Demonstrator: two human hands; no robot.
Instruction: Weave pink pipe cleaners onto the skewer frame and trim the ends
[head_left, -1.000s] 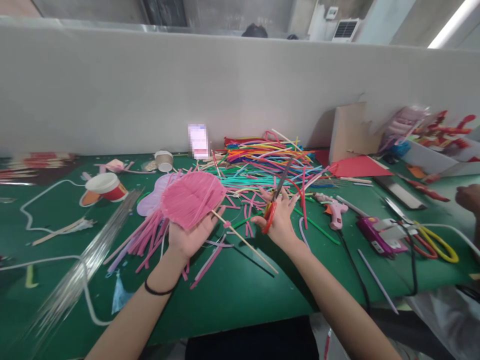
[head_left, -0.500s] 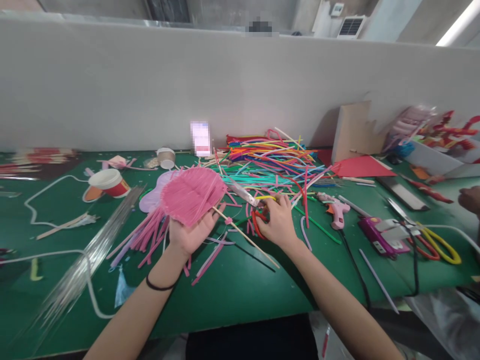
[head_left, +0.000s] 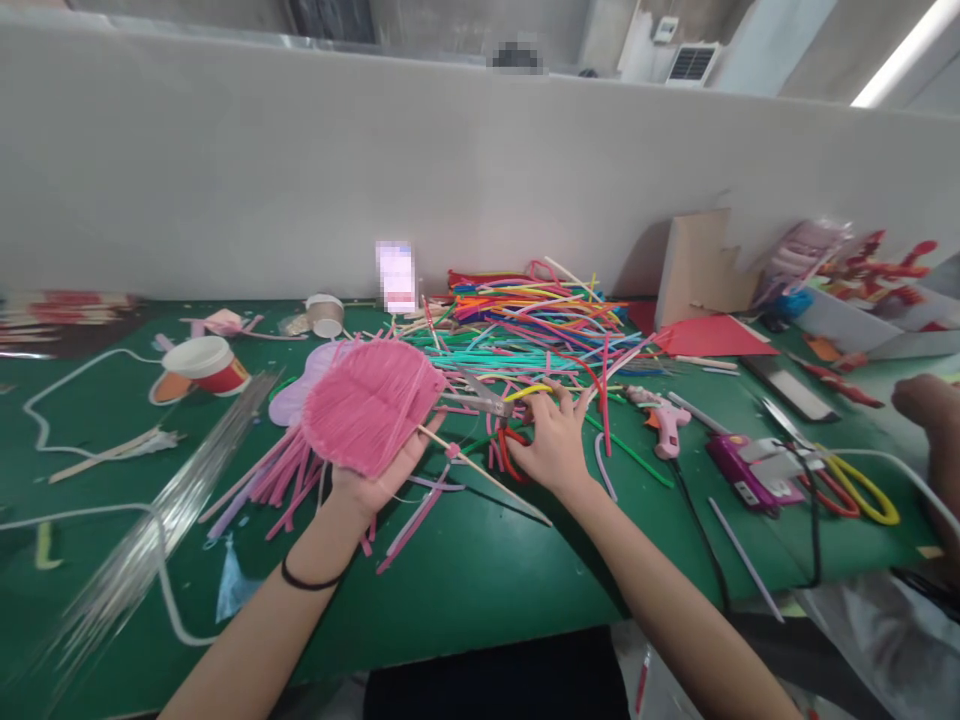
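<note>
My left hand [head_left: 390, 480] supports a pink fan [head_left: 367, 405] covered in fuzzy pipe cleaners, palm up beneath it with the fingers mostly hidden behind. A thin wooden stick [head_left: 499, 482] runs from the fan toward the lower right, with a small pink knot [head_left: 452, 451] around it. In my right hand [head_left: 555, 440] is a pair of scissors [head_left: 514, 465] with red and yellow handles, fingers in the loops. Its blades point left and stand apart, close to the fan's right edge. Pink pipe cleaners [head_left: 281, 490] lie beneath and left of the fan.
Behind the hands is a heap of coloured pipe cleaners [head_left: 532, 310]. To the right lie a pink glue gun [head_left: 664, 420], a purple power strip [head_left: 739, 475] and other scissors [head_left: 870, 490]. A paper cup [head_left: 214, 368] stands left. Another person's hand [head_left: 926, 405] is at far right.
The scissor blades have spread apart, and my right hand's fingers have opened wider. The fan has turned slightly in my left hand. The whole view has shifted a little.
</note>
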